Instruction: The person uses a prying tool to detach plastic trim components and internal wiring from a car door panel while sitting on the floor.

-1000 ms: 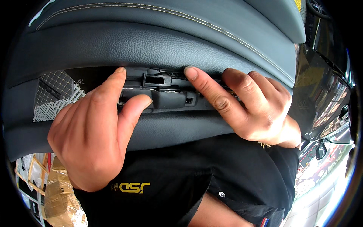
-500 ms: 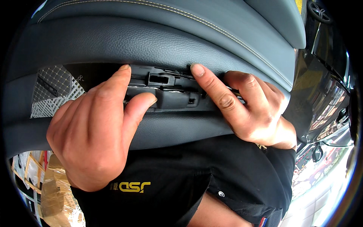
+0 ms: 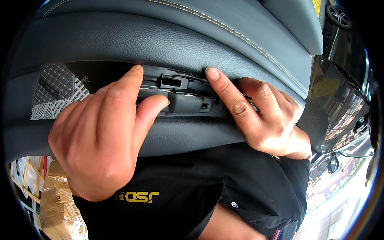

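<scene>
A black leather-covered car panel (image 3: 132, 36) with pale stitching lies across my lap. Set in its long slot is a black plastic bracket (image 3: 188, 105) with a square socket and a smaller square hole. My left hand (image 3: 98, 140) is closed around the bracket's left part, index fingertip at the slot's upper edge and thumb on the lower side. At the bracket's right end, my right hand (image 3: 266, 120) lays its index fingertip against the upper edge. Its other fingers curl over a thin dark and yellowish thing, mostly hidden.
Through the slot's left end shows a quilted black piece (image 3: 60, 82) over white mesh. Down at the left stands a taped cardboard box (image 3: 60, 200). A dark car (image 3: 348, 92) is at the right, and my black apron (image 3: 168, 176) hangs below the panel.
The view has shifted slightly, so the bracket and both fingertips appear a little further right. Both hands keep nearly the same hold on the bracket.
</scene>
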Tool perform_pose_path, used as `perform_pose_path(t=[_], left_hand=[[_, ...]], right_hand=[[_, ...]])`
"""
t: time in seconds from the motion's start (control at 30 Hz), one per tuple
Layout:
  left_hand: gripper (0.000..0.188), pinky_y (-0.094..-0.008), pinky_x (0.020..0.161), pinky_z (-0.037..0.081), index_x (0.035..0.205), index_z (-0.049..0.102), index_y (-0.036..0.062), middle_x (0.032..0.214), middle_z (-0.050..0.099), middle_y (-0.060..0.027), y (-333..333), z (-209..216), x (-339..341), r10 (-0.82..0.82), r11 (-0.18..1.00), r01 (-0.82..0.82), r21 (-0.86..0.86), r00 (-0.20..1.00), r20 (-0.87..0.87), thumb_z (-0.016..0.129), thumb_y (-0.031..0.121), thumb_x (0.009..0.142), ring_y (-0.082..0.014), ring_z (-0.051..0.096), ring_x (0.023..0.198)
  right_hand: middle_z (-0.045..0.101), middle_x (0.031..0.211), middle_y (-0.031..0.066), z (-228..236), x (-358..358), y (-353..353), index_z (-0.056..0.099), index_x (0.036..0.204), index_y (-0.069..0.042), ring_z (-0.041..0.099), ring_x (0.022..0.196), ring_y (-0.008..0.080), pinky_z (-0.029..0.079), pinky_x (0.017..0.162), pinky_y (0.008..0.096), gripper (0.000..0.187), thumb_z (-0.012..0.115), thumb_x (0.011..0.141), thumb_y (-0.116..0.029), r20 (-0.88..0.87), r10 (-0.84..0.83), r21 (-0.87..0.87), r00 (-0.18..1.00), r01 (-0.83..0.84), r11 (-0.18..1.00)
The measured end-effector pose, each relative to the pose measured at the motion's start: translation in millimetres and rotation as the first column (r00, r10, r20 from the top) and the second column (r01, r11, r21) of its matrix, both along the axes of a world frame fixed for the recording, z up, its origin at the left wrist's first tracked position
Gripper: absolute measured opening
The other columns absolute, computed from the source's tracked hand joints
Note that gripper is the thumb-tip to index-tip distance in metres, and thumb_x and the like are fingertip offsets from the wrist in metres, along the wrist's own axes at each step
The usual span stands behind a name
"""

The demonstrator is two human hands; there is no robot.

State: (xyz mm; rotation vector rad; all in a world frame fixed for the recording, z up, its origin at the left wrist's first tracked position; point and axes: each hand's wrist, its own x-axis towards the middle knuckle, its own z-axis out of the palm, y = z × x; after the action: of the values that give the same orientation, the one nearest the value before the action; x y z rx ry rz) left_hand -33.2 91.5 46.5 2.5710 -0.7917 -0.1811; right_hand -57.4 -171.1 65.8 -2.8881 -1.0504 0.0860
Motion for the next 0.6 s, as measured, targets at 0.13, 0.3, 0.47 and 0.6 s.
perform_pose_path(t=[0.13, 0.3, 0.47, 0.6], left_hand=[[0.042, -0.0318, 0.064, 0.055, 0.114, 0.07, -0.0024, 0.093, 0.076, -0.0144, 0.9, -0.7, 0.8, -0.006, 1.0, 0.006, -0.021, 1.0, 0.0, 0.084, 0.019, 0.08, -0.0231, 0.073, 0.075], [0.042, -0.0322, 0.064, 0.054, 0.114, 0.071, -0.0024, 0.091, 0.075, -0.0155, 0.4, -0.7, 3.4, -0.014, 0.999, 0.014, -0.043, 1.0, -0.014, 0.084, 0.018, 0.08, -0.0244, 0.073, 0.074], [0.042, -0.0327, 0.064, 0.054, 0.115, 0.071, -0.0021, 0.089, 0.075, -0.0156, 2.0, -1.3, 2.7, -0.019, 0.998, 0.018, -0.056, 1.0, -0.008, 0.084, 0.017, 0.079, -0.0245, 0.073, 0.073], [0.043, -0.0327, 0.064, 0.054, 0.115, 0.071, -0.0023, 0.09, 0.075, -0.0158, 0.9, -1.2, 0.6, -0.005, 0.998, 0.005, -0.06, 1.0, -0.009, 0.085, 0.017, 0.078, -0.025, 0.073, 0.073]], right_hand=[[0.057, 0.079, 0.0014, -0.5, -0.9, 0.1, 0.072, 0.129, -0.012, 0.051, 0.056, 0.0088, 0.046, 0.045, 0.0239, 0.064, 0.072, 0.066, -0.005, 0.015, 0.008, -0.029, 1.0, -0.007, 1.0], [0.057, 0.081, -0.0005, -4.1, 0.0, 0.8, 0.072, 0.13, -0.014, 0.046, 0.053, 0.0071, 0.043, 0.043, 0.0221, 0.064, 0.072, 0.066, -0.005, 0.121, 0.063, -0.107, 0.991, -0.05, 0.993], [0.059, 0.083, -0.0006, -0.2, 0.8, 0.7, 0.073, 0.129, -0.014, 0.045, 0.052, 0.0067, 0.043, 0.042, 0.0223, 0.064, 0.073, 0.066, -0.006, 0.094, 0.055, -0.106, 0.994, -0.045, 0.993], [0.059, 0.083, 0.0, 2.4, 1.8, -2.6, 0.073, 0.129, -0.015, 0.046, 0.052, 0.0074, 0.043, 0.042, 0.0224, 0.063, 0.073, 0.067, -0.008, 0.016, 0.032, -0.058, 0.999, -0.031, 0.998]])
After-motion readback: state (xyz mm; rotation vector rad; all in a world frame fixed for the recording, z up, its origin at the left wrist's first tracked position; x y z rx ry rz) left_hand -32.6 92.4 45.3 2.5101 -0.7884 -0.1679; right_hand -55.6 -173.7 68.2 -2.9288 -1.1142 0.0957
